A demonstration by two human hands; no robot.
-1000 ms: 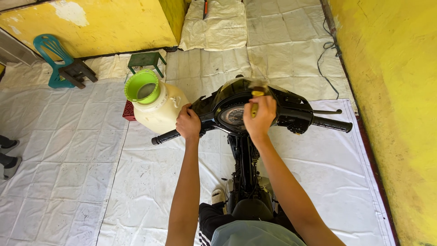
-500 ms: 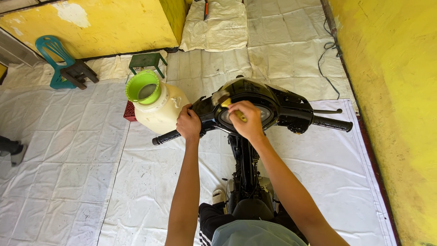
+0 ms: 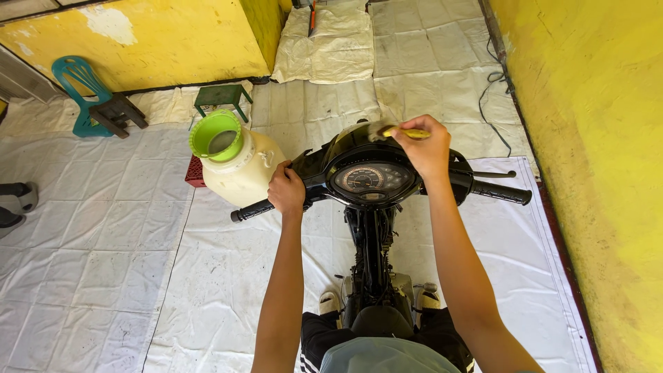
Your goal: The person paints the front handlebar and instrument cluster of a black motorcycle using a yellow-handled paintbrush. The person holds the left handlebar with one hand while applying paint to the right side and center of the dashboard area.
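A small yellow-handled brush sits pinched in the right hand, its tip against the top front edge of the motorcycle's black handlebar cover, just above the round speedometer. The left hand is closed around the left handlebar grip. The right grip juts free beyond the right forearm. Just beside the left grip stands a cream plastic jug with a lime-green funnel in its mouth, on a red crate. White woven sheets cover the floor. Farther off are a green stool, a teal plastic chair and rough yellow walls.
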